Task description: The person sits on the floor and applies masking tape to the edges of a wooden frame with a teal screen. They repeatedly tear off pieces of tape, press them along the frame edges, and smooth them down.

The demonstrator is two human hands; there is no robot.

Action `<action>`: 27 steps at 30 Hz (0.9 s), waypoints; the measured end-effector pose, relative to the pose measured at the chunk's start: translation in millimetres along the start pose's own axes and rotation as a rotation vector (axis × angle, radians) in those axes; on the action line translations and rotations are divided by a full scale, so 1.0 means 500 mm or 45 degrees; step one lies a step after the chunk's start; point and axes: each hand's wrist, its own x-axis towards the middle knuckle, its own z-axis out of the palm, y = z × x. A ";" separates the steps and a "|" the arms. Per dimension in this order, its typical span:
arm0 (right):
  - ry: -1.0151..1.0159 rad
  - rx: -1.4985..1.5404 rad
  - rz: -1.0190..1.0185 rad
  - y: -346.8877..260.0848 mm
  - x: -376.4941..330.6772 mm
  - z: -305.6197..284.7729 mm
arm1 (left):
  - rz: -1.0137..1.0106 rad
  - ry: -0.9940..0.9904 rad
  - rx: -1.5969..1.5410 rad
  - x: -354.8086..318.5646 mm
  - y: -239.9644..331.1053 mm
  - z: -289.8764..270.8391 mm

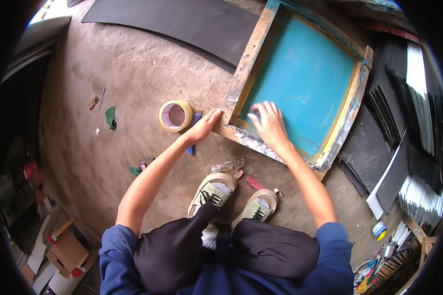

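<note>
A wooden screen printing frame (244, 78) with teal mesh (307, 73) lies tilted in the upper right, its wood stained with paint. Brown tape runs along the inner edges of the wood. My left hand (204, 125) grips the frame's near left corner, the thumb side uppermost and some fingers hidden. Over the mesh by the near edge is my right hand (270, 125), fingers apart and slightly bent, with nothing visible in them. Whether its fingertips touch the mesh I cannot tell. A roll of clear yellowish tape (169, 103) lies on the floor just left of my left hand.
Dark sheets (182, 22) lie behind the frame. Stacks of black and white sheets (421, 123) stand at the right. Scraps, including a green piece (110, 118), dot the concrete floor (83, 162). A cardboard box (68, 250) sits lower left; my shoes (214, 191) are below the frame.
</note>
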 end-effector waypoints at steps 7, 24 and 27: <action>0.040 -0.084 0.136 -0.030 -0.168 -0.032 | -0.116 -0.045 -0.034 0.002 -0.013 0.004; 0.224 -0.031 -0.127 -0.088 -0.082 0.052 | 0.488 0.466 0.075 0.025 -0.045 0.040; 0.271 -0.139 -0.116 -0.024 -0.145 0.017 | 0.954 0.655 0.985 0.016 -0.010 0.035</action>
